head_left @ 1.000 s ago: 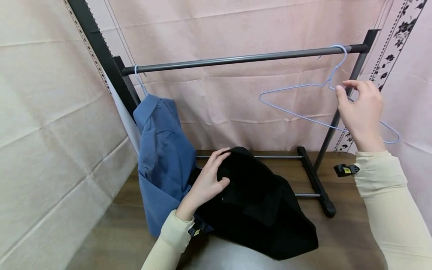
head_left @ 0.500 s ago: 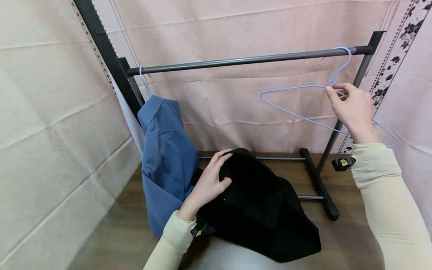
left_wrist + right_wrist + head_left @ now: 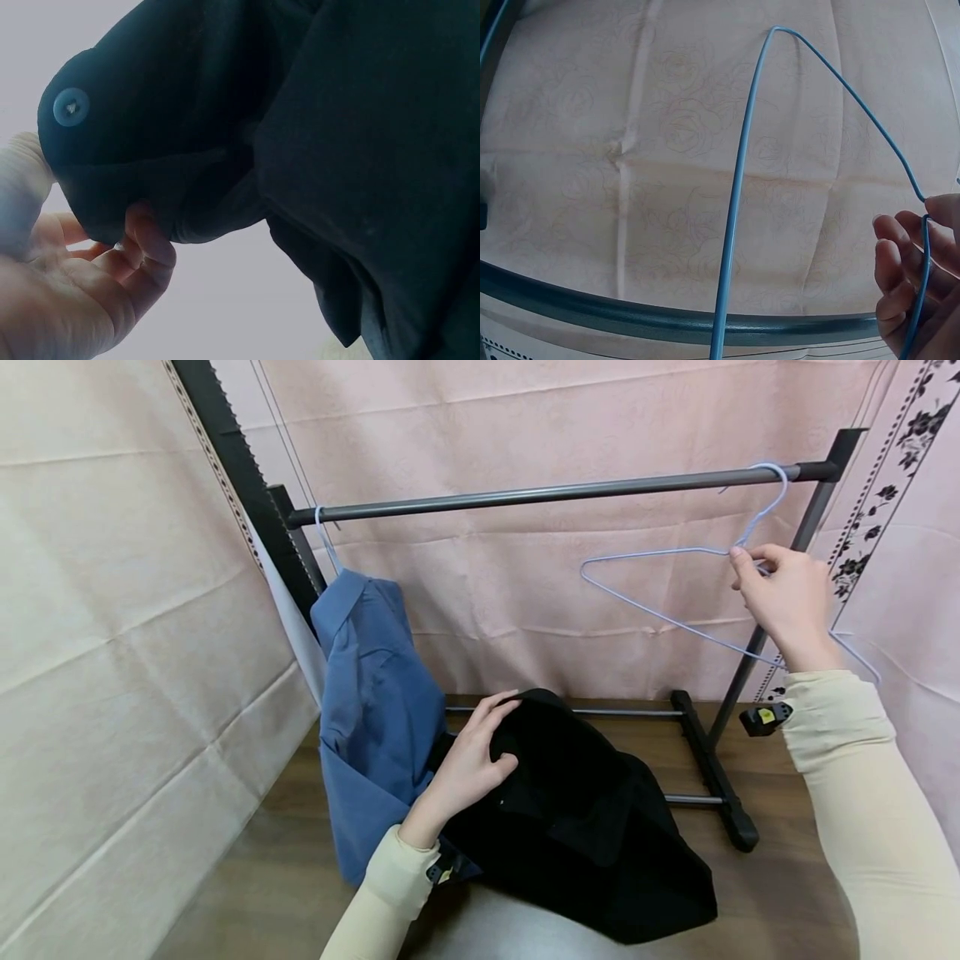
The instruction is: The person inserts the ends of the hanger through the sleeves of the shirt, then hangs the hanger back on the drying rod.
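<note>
My right hand (image 3: 791,597) pinches a light blue wire hanger (image 3: 737,180) just below its hook, between thumb and index finger. The hook still lies over the rack's rail (image 3: 540,496) near the right end, and the hanger's frame is bare. Lower down, my left hand (image 3: 472,768) holds the upper edge of a black shirt (image 3: 600,835), which lies bunched over the wooden surface. In the left wrist view, fingers curl at the fabric's edge beside a round button (image 3: 71,107). The thumb is partly hidden there by the cloth.
A blue shirt (image 3: 375,668) hangs on another hanger at the rail's left end, right beside my left forearm. The rack's right post (image 3: 738,685) and black foot (image 3: 712,777) stand behind the right sleeve. Pale curtains (image 3: 150,610) enclose the left and back.
My right hand has moved left and taken hold of the hanger near its neck. The hanger has turned slightly. The left hand stays at the black shirt; the view has shifted a little.
</note>
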`<act>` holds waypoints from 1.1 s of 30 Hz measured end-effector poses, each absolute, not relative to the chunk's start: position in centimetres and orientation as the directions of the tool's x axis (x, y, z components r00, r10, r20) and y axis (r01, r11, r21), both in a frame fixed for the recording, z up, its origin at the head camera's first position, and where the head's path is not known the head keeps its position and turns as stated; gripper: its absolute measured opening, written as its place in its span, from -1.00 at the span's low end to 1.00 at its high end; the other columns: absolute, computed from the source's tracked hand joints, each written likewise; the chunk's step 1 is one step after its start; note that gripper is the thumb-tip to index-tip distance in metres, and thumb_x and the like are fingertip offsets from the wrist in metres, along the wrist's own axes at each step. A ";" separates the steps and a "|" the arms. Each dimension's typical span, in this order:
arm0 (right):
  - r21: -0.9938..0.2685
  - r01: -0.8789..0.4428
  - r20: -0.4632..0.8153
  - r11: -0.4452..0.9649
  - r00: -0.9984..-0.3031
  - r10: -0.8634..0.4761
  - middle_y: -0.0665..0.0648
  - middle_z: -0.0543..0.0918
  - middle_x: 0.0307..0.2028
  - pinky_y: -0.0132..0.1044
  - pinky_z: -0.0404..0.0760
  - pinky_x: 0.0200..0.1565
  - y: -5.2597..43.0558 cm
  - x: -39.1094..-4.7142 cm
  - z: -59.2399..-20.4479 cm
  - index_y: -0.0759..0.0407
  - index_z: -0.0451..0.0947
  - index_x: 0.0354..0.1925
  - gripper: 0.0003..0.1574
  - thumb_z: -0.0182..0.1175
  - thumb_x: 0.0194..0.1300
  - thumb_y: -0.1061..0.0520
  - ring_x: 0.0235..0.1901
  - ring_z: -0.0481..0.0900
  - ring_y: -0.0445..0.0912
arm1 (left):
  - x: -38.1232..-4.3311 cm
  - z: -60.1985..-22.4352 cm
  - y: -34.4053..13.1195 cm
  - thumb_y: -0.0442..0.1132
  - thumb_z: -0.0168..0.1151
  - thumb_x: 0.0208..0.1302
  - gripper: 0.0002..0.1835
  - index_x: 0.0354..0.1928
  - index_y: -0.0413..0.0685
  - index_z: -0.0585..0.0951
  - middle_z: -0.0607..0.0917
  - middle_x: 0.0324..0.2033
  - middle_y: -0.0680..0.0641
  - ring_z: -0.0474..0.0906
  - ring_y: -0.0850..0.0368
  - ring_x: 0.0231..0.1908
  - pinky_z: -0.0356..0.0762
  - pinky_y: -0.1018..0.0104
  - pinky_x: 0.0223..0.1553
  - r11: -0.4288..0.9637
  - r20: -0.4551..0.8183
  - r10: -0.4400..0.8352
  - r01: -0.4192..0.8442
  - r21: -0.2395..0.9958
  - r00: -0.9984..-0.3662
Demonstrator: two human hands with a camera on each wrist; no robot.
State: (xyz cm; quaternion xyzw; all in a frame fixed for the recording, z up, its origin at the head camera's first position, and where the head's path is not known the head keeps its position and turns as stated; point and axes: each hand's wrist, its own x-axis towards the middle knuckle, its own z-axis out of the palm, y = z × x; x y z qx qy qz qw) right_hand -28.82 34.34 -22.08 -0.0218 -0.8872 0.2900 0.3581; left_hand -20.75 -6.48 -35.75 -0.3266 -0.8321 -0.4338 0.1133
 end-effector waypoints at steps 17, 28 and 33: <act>-0.593 -0.225 0.633 0.773 -0.724 0.275 -0.61 0.34 -0.74 -0.39 0.21 -0.47 34.7 -28.6 -21.0 0.30 0.69 0.06 -0.32 0.09 0.42 -0.24 -0.69 0.33 -0.56 | -20.6 -35.5 -6.1 -0.53 0.14 0.15 -0.24 0.46 -0.09 0.34 0.22 0.47 0.08 0.39 0.13 0.04 0.34 0.28 -0.36 0.420 0.448 0.467 0.637 0.646 -0.762; -0.586 -0.263 0.661 0.766 -0.701 0.266 -0.61 0.35 -0.74 -0.43 0.21 -0.42 35.0 -27.8 -20.3 0.37 0.69 0.02 -0.32 0.09 0.42 -0.21 -0.70 0.33 -0.60 | -20.6 -35.6 -5.9 -0.53 0.15 0.13 -0.23 0.46 -0.08 0.34 0.23 0.46 0.07 0.39 0.12 0.03 0.36 0.27 -0.34 0.433 0.449 0.476 0.646 0.629 -0.756; -0.571 -0.266 0.673 0.777 -0.694 0.257 -0.61 0.35 -0.73 -0.43 0.20 -0.36 35.0 -27.7 -19.9 0.36 0.70 0.01 -0.32 0.08 0.42 -0.22 -0.69 0.32 -0.59 | -20.5 -35.7 -5.8 -0.52 0.15 0.16 -0.23 0.47 -0.04 0.33 0.23 0.46 0.12 0.45 0.14 -0.13 0.36 0.29 -0.38 0.431 0.429 0.483 0.633 0.642 -0.764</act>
